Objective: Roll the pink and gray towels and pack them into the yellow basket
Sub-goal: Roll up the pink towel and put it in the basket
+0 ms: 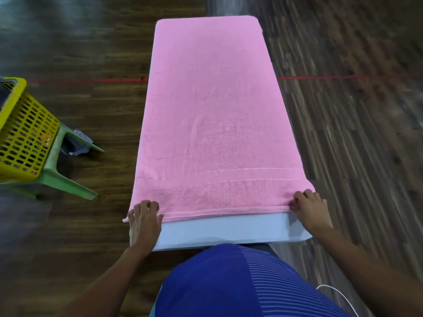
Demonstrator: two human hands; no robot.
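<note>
A pink towel (pixel 212 115) lies spread flat along a narrow white table (pixel 224 229), covering nearly all of its top. My left hand (pixel 144 219) pinches the towel's near left corner with curled fingers. At the near right corner, my right hand (pixel 309 208) pinches the hem in the same way. The yellow basket (pixel 24 131) stands at the far left on a green stool (pixel 66 179); something grey shows inside it at the top edge. No gray towel lies on the table.
Dark wooden floor surrounds the table on both sides, crossed by a red line (pixel 320 77). A piece of pale cloth or plastic (pixel 79 143) lies under the stool. A white cable (pixel 336 296) hangs near my right side.
</note>
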